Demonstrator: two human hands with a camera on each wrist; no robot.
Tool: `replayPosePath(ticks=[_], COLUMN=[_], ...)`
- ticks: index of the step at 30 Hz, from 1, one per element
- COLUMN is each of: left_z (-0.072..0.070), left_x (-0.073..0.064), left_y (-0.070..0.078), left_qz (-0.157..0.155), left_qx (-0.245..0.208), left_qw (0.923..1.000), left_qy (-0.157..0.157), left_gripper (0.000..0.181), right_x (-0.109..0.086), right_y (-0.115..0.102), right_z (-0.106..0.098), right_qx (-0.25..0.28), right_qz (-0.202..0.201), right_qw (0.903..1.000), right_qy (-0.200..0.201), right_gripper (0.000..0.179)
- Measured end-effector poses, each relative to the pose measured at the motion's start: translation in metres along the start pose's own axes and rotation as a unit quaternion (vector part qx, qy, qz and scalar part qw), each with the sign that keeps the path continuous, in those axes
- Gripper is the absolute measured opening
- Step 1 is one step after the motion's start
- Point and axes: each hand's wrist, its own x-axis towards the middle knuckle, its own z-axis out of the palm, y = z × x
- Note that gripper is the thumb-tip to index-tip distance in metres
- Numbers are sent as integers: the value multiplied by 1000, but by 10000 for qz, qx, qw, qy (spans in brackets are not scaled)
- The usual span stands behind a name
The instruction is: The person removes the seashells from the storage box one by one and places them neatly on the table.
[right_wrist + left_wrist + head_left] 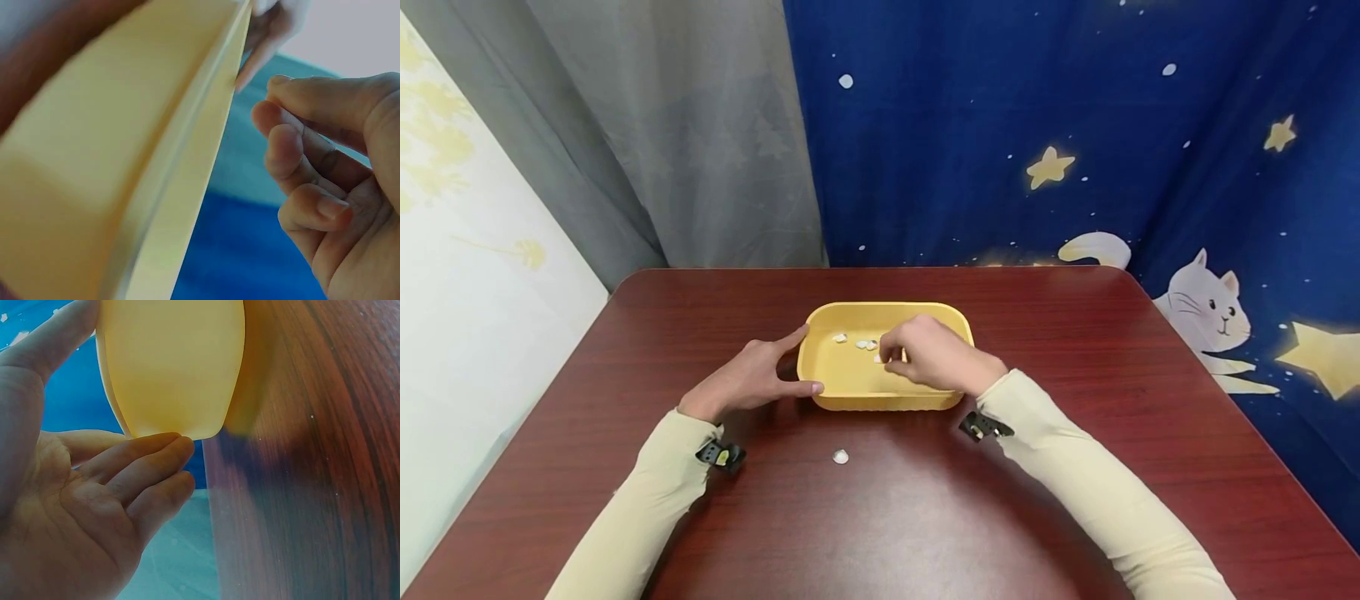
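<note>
A yellow plastic basin [850, 371] stands on the table with several small shiny clear gems [867, 344] on its floor. My left hand [752, 375] holds the basin's left end, thumb over the near rim and fingers against the outside, as the left wrist view also shows. Over the basin's right half is my right hand [928, 354], fingers curled and the tips of thumb and forefinger together. No object shows between those fingertips [269, 109] in the right wrist view. One gem lies just beside them in the head view. Another single gem [840, 457] lies on the table before the basin.
The dark red-brown wooden table [700, 533] has a rounded far edge. Behind it hang a grey curtain [700, 150] and a blue curtain [940, 133] with stars and a cat. A pale wall [475, 275] borders the left side.
</note>
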Motion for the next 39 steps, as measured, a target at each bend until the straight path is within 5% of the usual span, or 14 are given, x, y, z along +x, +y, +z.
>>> replayPosePath(ticks=[8, 16, 28, 39], left_z=[-1, -1, -2, 0], left_x=[-1, 0, 0, 0], left_y=[1, 0, 0, 0], left_qz=[-57, -130, -158, -104], left_qx=[61, 31, 35, -59], left_qw=[10000, 9998, 9998, 9999], left_qy=[-35, -122, -126, -110], left_gripper=[111, 111, 112, 110], right_x=[0, 1, 2, 5], right_y=[38, 60, 76, 79], right_z=[-1, 8, 27, 34], right_qx=[37, -91, -807, -1011], right_qz=[618, 790, 1522, 1407], right_qw=[9980, 9956, 9806, 9799], right_qy=[-141, -497, -931, -991], right_gripper=[12, 9, 11, 16])
